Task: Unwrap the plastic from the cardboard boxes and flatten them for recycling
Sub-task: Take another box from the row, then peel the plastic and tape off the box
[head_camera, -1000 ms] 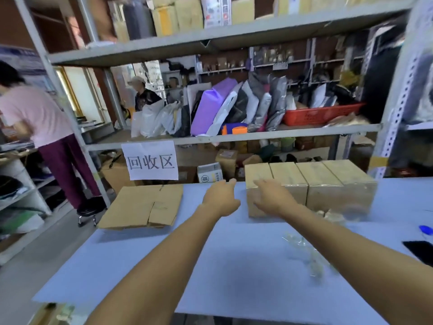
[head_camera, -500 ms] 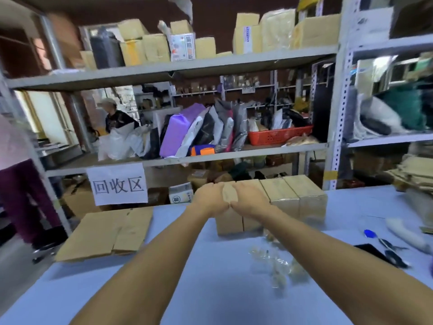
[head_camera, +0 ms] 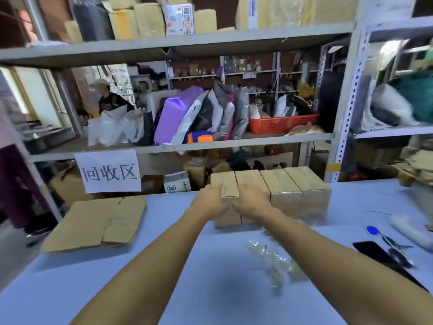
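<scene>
Blue counter before cluttered shelves, four cardboard boxes in a row at its far edge, left hand and right hand gripping the leftmost box, fingers curled round it, crumpled plastic nearby, flattened cardboard left, phone and scissors right.

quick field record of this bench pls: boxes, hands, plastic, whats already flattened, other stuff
boxes: four upright brown cardboard boxes in a tight row on the pale blue table
left hand: grips the leftmost box at its left edge
right hand: grips the same box's top from the right
plastic: crumpled clear plastic wrap loose on the table, nearer than the row
flattened: brown flattened cardboard at left, below the white paper sign
other: black phone and blue-handled scissors at right
</scene>
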